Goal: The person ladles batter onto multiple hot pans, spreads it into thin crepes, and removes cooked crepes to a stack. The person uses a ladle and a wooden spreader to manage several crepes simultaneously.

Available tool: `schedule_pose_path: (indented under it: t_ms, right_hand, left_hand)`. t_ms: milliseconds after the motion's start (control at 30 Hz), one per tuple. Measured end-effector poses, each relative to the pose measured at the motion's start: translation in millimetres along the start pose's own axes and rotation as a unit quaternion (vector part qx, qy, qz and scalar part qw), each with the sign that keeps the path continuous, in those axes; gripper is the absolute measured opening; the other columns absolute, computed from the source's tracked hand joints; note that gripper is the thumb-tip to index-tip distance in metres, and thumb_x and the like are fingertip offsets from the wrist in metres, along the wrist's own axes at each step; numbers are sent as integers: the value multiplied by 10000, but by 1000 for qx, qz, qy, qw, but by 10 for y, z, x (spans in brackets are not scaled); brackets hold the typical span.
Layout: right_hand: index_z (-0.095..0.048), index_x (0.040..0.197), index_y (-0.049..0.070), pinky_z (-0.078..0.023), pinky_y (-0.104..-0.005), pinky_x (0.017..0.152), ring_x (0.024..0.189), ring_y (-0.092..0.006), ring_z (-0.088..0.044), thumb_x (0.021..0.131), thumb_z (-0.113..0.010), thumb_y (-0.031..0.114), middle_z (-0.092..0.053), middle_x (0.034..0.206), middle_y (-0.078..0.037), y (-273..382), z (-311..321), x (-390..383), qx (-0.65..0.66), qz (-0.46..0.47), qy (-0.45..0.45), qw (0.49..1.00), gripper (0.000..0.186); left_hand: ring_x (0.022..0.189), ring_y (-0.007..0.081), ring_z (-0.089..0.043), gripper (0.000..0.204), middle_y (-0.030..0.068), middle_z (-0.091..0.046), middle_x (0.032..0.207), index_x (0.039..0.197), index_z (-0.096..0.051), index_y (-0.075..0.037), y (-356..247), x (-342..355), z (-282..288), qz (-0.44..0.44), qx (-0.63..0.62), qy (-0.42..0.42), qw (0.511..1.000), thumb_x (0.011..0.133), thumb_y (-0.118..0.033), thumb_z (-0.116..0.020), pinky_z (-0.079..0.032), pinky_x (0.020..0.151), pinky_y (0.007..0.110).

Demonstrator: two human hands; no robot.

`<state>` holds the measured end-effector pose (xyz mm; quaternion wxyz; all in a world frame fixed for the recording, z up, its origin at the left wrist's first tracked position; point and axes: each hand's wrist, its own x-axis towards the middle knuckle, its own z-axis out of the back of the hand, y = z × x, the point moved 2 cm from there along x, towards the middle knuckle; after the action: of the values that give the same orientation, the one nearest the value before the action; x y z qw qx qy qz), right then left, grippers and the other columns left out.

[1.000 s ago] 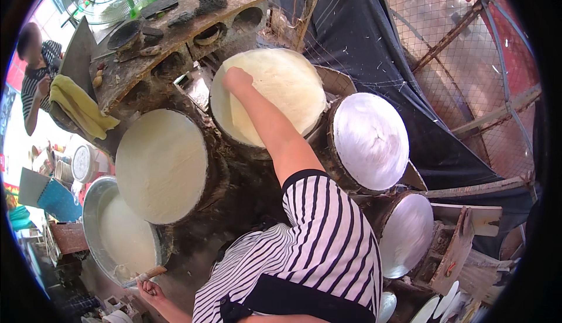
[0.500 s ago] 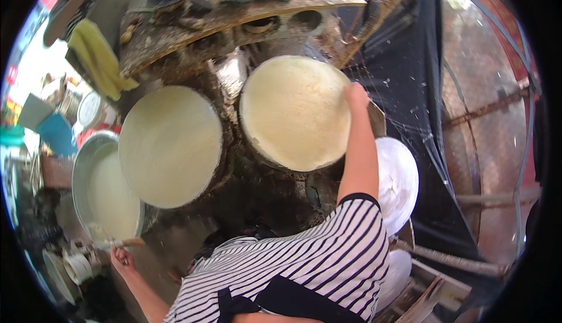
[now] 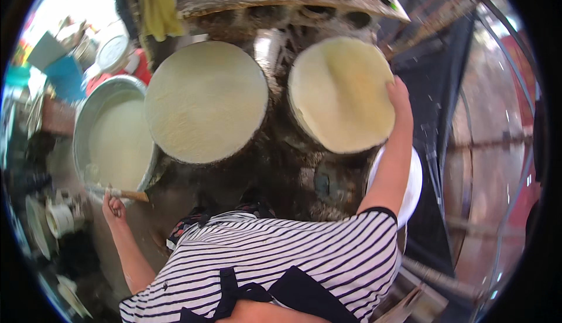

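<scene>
My right hand (image 3: 398,91) pinches the right edge of a round, cream-coloured thin sheet (image 3: 345,100), which lies over the right-hand round pan top. The sheet has a shallow crease and a yellower patch near its top, and its rim looks loose. My left hand (image 3: 113,207) is closed on a flat tool with a wooden handle (image 3: 133,195), at the near rim of a metal basin (image 3: 79,147). Inside the basin is a pale, milky liquid (image 3: 120,135). Between the two hands sits a second round surface with a cream layer (image 3: 205,103).
A cluttered ledge (image 3: 246,4) runs along the back, with a yellow cloth (image 3: 157,7) hanging at its left. Black plastic sheeting (image 3: 430,106) hangs on the right. A white round thing (image 3: 413,185) sits under my right forearm. Buckets (image 3: 112,52) stand at far left.
The view has shifted, so the pans appear higher and farther right. The right-hand sheet has become creased and its shape less round, with my right hand still at its edge.
</scene>
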<state>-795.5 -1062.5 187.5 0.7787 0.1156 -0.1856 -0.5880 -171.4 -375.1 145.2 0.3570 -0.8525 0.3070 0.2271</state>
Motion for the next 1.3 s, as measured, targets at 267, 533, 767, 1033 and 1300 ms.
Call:
schedule_pose_path:
  t_ms: [267, 533, 767, 1033, 1300]
  right_hand:
    - [-599, 881, 89, -462, -494, 721, 854, -401, -587, 840, -467, 242, -625, 860, -199, 2337, 939, -1949, -61, 4, -182, 981, 206]
    - [-622, 902, 5, -470, -368, 622, 640, -276, -594, 819, -523, 183, -622, 734, -187, 3269, 1191, -4700, 104, -82, -189, 973, 221]
    - [-642, 972, 32, -472, -337, 625, 652, -207, -594, 825, -553, 197, -646, 739, -113, 3692, 975, -8248, 161, -301, -154, 927, 239]
    - [-637, 1070, 77, -478, -269, 614, 658, -85, -596, 885, -543, 233, -660, 772, -40, 5212, 1746, -12035, -66, -669, -195, 715, 260]
    - [-584, 878, 144, -498, -426, 554, 686, -272, -608, 794, -495, 125, -581, 702, -68, 5510, -451, -12996, -355, -723, -129, 578, 125]
  left_hand:
    - [446, 42, -267, 178, -44, -311, 570, 1083, -484, 3, -453, 1021, 812, 133, 71, 66, 986, 952, -106, -432, -266, 386, 176]
    - [437, 37, -277, 141, -53, -280, 553, 1035, -507, 0, -647, 956, 694, 267, 240, 118, 926, 933, -84, -458, -291, 385, 157]
    - [591, 77, -335, 73, -15, -323, 691, 933, -458, 23, -649, 142, 685, 135, 485, 299, 811, 912, -28, -411, -324, 547, 176]
    - [601, 85, -304, 169, -7, -262, 690, 735, -392, -42, -472, 125, 779, 61, 590, 542, 595, 900, -4, -407, -285, 550, 197]
    - [599, 77, -293, 177, -14, -245, 689, 725, -384, -54, -303, 77, 847, 113, 589, 582, 549, 880, 30, -400, -271, 552, 189]
